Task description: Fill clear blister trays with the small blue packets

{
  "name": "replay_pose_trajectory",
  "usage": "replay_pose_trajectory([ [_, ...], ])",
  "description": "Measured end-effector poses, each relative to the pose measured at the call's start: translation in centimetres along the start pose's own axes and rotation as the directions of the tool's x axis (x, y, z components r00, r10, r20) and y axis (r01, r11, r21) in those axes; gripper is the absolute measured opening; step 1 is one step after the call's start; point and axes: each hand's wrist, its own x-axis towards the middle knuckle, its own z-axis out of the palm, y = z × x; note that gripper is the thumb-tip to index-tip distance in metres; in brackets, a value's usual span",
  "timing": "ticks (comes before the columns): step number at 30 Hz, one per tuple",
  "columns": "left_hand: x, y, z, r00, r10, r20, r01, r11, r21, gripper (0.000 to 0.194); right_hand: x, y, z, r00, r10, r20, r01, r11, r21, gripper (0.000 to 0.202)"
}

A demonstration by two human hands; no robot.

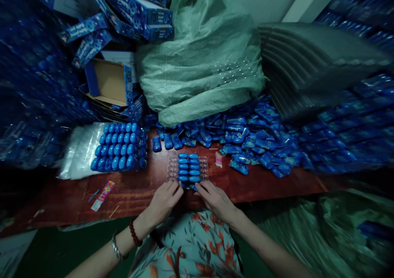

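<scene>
In the head view, a clear plastic tray (172,167) lies on the dark red table, with two columns of glossy blue oval pieces (193,167) down its middle. Its outer hollows hold no blue pieces. At the tray's near edge, my left hand (164,199) has its fingers closed by a blue piece (184,185). My right hand (216,200) bends its fingers round another blue piece (193,187) beside it. Fingertips partly cover both pieces, so their exact shape is hidden. The two hands are a short gap apart.
Stacked trays of blue pieces (117,150) stand at the left on clear plastic bags (81,151). Blue wrapped packets (261,140) heap up behind and to the right. A pale green sack (200,73), an open carton (109,81) and grey foam sheets (323,56) crowd the back.
</scene>
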Motion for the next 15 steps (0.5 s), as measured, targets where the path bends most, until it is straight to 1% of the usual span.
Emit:
replay_pose_trajectory([
  [3, 0.7, 1.1, -0.2, 0.992, 0.001, 0.125, -0.002, 1.0, 0.008, 0.023, 0.9, -1.0, -0.5, 0.993, -0.029, 0.113, 0.043, 0.991, -0.125, 0.031],
  [4, 0.9, 1.5, -0.2, 0.987, -0.012, 0.159, 0.01, 1.0, 0.012, 0.024, 1.1, -1.3, -0.5, 0.991, -0.022, 0.131, 0.042, 0.987, -0.154, 0.032],
  [6, 1.1, 2.2, -0.1, 0.979, -0.024, 0.202, 0.019, 1.0, 0.023, 0.028, 1.3, -1.7, -0.1, 0.992, 0.013, 0.127, 0.013, 0.98, -0.198, 0.033],
  [9, 1.4, 2.9, 0.2, 0.978, 0.005, 0.207, -0.017, 0.998, 0.059, 0.031, 0.8, -1.8, 1.1, 0.996, 0.067, 0.066, -0.051, 0.976, -0.212, 0.034],
  [11, 1.4, 3.0, 0.3, 0.982, 0.017, 0.189, -0.033, 0.996, 0.086, 0.031, 0.1, -1.9, 2.0, 0.995, 0.094, -0.023, -0.096, 0.98, -0.175, 0.035],
  [13, 1.1, 2.7, 0.3, 0.987, 0.027, 0.156, -0.04, 0.996, 0.083, 0.028, -0.7, -2.1, 2.5, 0.98, 0.148, -0.129, -0.164, 0.979, -0.119, 0.037],
  [15, 0.6, 2.1, 0.1, 0.996, 0.016, 0.088, -0.022, 0.998, 0.064, 0.027, -1.3, -2.5, 2.5, 0.946, 0.237, -0.222, -0.259, 0.963, -0.077, 0.042],
])
